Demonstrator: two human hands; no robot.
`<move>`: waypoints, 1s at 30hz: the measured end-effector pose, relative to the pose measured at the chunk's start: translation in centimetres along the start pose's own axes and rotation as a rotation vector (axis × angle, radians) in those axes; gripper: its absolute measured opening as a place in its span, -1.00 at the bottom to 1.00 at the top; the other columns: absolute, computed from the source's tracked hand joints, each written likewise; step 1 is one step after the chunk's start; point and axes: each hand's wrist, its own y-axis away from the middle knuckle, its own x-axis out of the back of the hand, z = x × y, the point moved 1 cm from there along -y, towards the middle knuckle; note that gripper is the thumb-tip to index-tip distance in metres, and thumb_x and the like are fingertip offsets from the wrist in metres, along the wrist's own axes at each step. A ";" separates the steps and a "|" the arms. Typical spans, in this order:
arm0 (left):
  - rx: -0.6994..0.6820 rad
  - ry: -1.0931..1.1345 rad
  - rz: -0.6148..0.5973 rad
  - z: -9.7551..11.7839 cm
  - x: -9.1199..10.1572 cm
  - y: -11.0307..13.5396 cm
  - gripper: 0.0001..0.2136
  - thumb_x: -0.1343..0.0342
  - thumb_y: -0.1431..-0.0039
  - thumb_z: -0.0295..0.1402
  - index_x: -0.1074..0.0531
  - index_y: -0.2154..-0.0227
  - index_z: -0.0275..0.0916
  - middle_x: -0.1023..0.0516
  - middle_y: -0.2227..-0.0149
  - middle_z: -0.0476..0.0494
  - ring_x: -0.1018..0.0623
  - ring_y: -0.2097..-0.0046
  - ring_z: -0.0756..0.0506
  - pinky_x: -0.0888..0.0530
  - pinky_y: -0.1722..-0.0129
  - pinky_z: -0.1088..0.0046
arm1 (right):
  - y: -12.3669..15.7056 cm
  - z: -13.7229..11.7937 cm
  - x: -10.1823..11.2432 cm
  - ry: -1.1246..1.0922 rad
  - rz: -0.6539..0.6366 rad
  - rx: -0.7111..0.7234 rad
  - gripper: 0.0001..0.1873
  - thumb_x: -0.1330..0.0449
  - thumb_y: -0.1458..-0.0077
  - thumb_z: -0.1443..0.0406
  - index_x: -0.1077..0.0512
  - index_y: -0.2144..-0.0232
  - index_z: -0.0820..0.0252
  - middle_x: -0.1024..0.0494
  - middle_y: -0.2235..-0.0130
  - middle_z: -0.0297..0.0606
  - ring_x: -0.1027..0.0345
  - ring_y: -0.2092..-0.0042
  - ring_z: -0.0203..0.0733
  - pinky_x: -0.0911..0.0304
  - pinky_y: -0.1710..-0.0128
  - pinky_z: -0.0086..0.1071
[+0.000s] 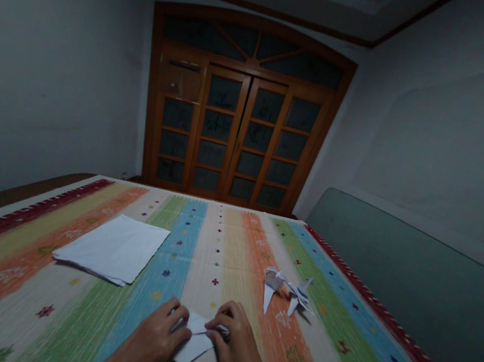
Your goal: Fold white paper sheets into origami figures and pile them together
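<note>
A small folded sheet of white paper (193, 348) lies on the striped tablecloth near the front, between my two hands. My left hand (155, 337) grips its left side, thumb and fingers closed on the edge. On the other side my right hand (236, 342) pinches the upper right part between thumb and forefinger. Crease lines show on the paper's upper part, and a pointed flap faces toward me. My fingers hide both side edges.
A stack of white paper sheets (113, 247) lies at the left on the striped tablecloth (203, 255). To the right stand folded paper figures (288, 290). Beyond the table are wooden doors (235, 136), with a greenish panel (394, 276) along the right side.
</note>
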 end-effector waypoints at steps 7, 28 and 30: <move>-0.016 0.010 -0.079 1.4 1.0 0.0 -0.75 -0.33 -0.13 -0.42 -0.49 0.13 -0.17 -0.53 0.11 -0.21 -0.50 0.04 -0.30 -0.54 0.06 0.16 | 0.3 -0.4 0.7 0.072 -0.076 0.155 -0.82 -0.23 -0.16 0.50 -0.59 0.26 0.22 -0.49 0.17 -0.13 -0.40 0.09 -0.07 -0.34 0.07 -0.26; 0.361 0.368 -0.008 0.5 -0.1 -0.5 -0.82 -0.15 -0.31 -0.38 -0.63 0.36 -0.15 -0.61 0.32 -0.11 -0.58 0.25 -0.13 -0.45 0.25 0.41 | 0.0 1.0 0.6 -0.006 -0.148 0.213 -0.90 -0.31 -0.13 0.45 -0.61 0.34 0.20 -0.56 0.21 -0.19 -0.45 0.16 -0.13 -0.31 0.14 -0.34; 0.410 0.390 0.000 0.4 -0.2 -0.6 -0.87 -0.18 -0.26 -0.39 -0.64 0.30 -0.14 -0.61 0.35 -0.08 -0.57 0.28 -0.13 -0.44 0.27 0.41 | -0.1 1.0 0.4 0.003 -0.139 0.191 -0.89 -0.30 -0.15 0.46 -0.61 0.32 0.19 -0.56 0.21 -0.20 -0.45 0.15 -0.13 -0.30 0.14 -0.34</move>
